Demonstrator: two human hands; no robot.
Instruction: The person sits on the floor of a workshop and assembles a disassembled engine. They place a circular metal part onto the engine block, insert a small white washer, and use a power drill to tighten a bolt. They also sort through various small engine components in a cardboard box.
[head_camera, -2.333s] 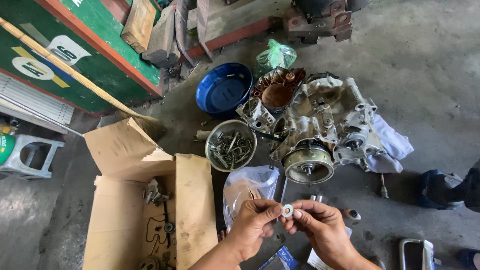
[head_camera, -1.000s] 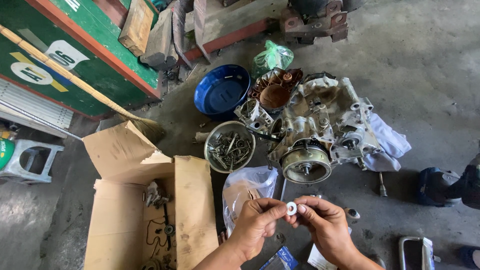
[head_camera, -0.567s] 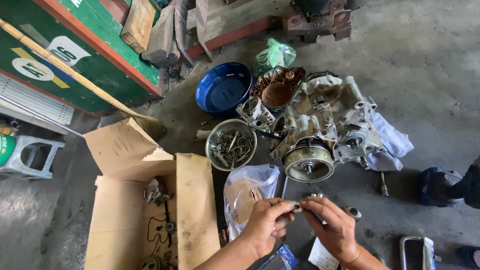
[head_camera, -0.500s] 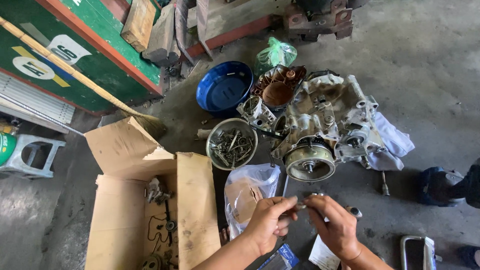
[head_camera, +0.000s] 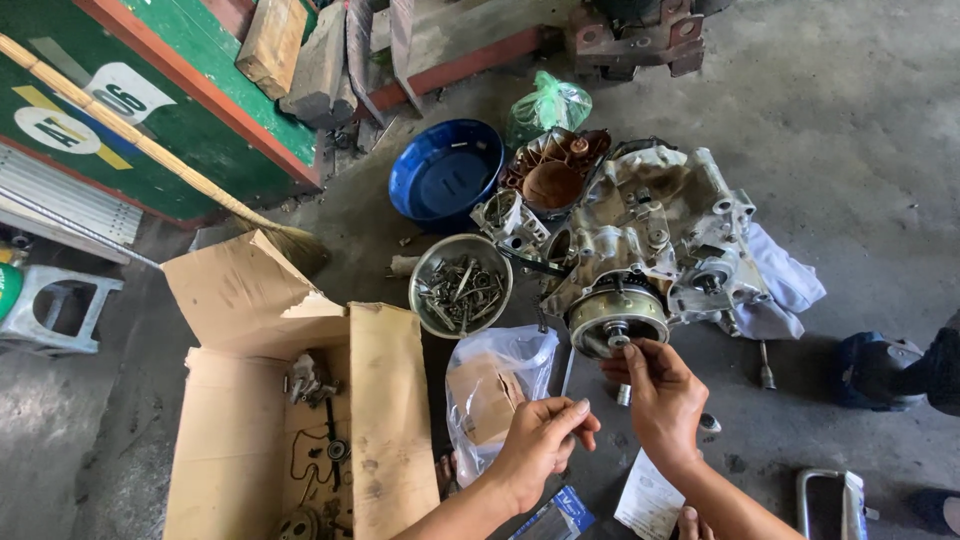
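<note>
A dirty grey engine (head_camera: 655, 225) lies on the concrete floor, its round flywheel (head_camera: 612, 310) facing me. My right hand (head_camera: 662, 398) reaches up to the flywheel's centre. Its fingertips pinch a small metal ring (head_camera: 620, 341) against the shaft there, and the fingers hide most of the ring. My left hand (head_camera: 540, 452) hangs back and lower, over a clear plastic bag (head_camera: 497, 385). Its thumb and forefinger are curled together, and I see nothing between them.
A metal bowl of bolts (head_camera: 433, 262) and a blue basin (head_camera: 445, 178) stand left of the engine. An open cardboard box (head_camera: 215, 455) with parts lies at lower left. A white rag (head_camera: 785, 285), a green bag (head_camera: 548, 104), a broom (head_camera: 130, 135) and another person's shoe (head_camera: 880, 370) are around.
Both hands held the small ring together in front of me. My right hand has now carried it up to the flywheel centre, and my left hand has let go and dropped back.
</note>
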